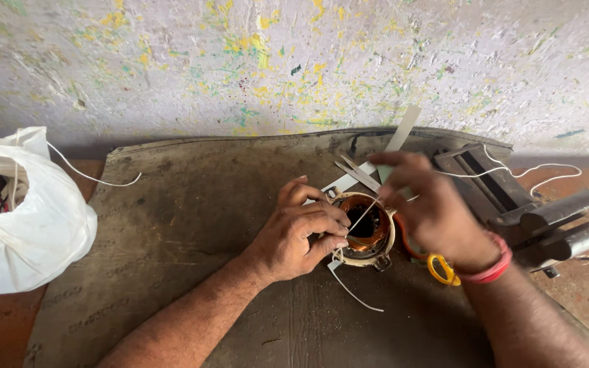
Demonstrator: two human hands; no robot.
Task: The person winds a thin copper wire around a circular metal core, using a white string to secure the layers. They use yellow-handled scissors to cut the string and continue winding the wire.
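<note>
1 stator point(368, 230) is gripped by the left hand point(301, 232); 1 strip point(363, 216), pinched by the right hand point(431, 208), is held above its bore.

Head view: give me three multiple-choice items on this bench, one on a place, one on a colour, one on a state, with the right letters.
1. Where does the white plastic bag lie?
A. at the left edge of the dark mat
B. on the grey metal vise
C. under the right hand

2. What colour are the scissor handles beside the round cream-cased motor stator with copper windings?
A. blue
B. yellow
C. black

3. What is the left hand doing?
A. lying flat on the mat, apart from everything
B. gripping the bag
C. holding the stator's rim

Answers: 1 A, the bag sits left of the dark mat, far from the vise. 2 B, yellow loops show below the right hand. 3 C, its fingers curl against the casing while the right hand pinches a thin white strip over the opening.
</note>
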